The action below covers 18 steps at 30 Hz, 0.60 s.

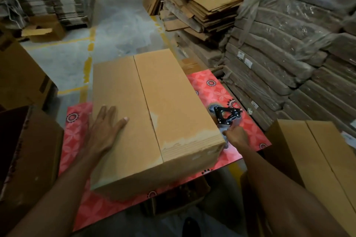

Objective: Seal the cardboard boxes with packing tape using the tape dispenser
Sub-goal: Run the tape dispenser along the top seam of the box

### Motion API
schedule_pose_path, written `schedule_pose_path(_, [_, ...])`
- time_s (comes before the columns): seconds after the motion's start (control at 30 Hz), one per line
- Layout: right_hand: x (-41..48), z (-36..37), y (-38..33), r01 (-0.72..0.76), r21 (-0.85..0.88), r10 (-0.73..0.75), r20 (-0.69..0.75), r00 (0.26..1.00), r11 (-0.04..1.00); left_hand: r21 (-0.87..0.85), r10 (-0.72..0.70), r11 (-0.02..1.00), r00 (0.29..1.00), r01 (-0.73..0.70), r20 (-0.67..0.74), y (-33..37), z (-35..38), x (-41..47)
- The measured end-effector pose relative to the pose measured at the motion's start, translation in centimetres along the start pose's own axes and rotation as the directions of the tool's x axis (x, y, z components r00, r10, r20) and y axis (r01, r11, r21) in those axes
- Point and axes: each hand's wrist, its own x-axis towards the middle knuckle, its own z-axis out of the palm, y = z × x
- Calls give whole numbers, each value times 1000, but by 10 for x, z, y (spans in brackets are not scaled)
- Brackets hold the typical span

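Large tan corrugated-cardboard box [152,121]: matt, paper skin scuffed pale and rough near front edge. Red flower-printed table cover [215,90]: smooth, glossy, plastic-like. Black metal tape dispenser [227,114]: shiny plates. Flattened brown cardboard stacks [210,7]: dull, worn. Wrapped bundles [289,54]: crinkled clear plastic film, glinting.

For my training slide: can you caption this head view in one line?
Left hand steadies an untaped cardboard box on the red patterned table while the right hand reaches the tape dispenser.
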Motion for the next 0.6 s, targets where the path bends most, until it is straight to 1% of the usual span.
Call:
schedule_pose_path(0.07, [18, 9, -3, -10, -43, 11, 19, 1000, 999, 13, 2, 1000, 1000, -2, 11, 3, -5, 12])
schedule_pose_path(0.1, [23, 13, -6, -27, -34, 29, 61, 998, 999, 30, -1, 1000, 1000, 1, 19, 2, -7, 17])
schedule_pose_path(0.17, [34, 25, -7, -55, -25, 57, 112, 992, 998, 108, 5, 994, 999, -9, 32, -8, -4, 26])
schedule_pose_path(0.23, [41, 36, -6, -95, -45, 98, 92, 991, 994, 212, 16, 977, 997, -31, 73, -20, -1, 32])
schedule_pose_path(0.3, [42, 44, -7, -117, -85, 122, 53, 991, 989, 219, 3, 975, 997, -20, 74, -19, -4, 32])
schedule_pose_path(0.37, [43, 47, -9, -154, -97, 161, 77, 984, 983, 201, -7, 979, 997, -10, 81, -6, -10, 26])
schedule_pose_path(0.43, [50, 47, -13, -201, -49, 206, 122, 971, 978, 251, 26, 966, 993, -54, 115, -1, -10, 22])
schedule_pose_path(0.47, [56, 43, -14, -185, -46, 190, 163, 968, 982, 249, 22, 967, 990, -58, 143, 0, -14, 23])
schedule_pose_path(0.53, [64, 27, -25, -162, -7, 159, 232, 960, 987, 210, -34, 978, 991, 7, 130, 0, -17, 27])
schedule_pose_path(0.57, [68, 17, -33, -185, 91, 154, 277, 949, 978, 187, -75, 981, 990, 52, 122, 4, -16, 25])
schedule_pose_path(0.6, [79, 6, -41, -201, 217, 131, 296, 946, 955, 175, -88, 982, 990, 68, 112, 9, -13, 21])
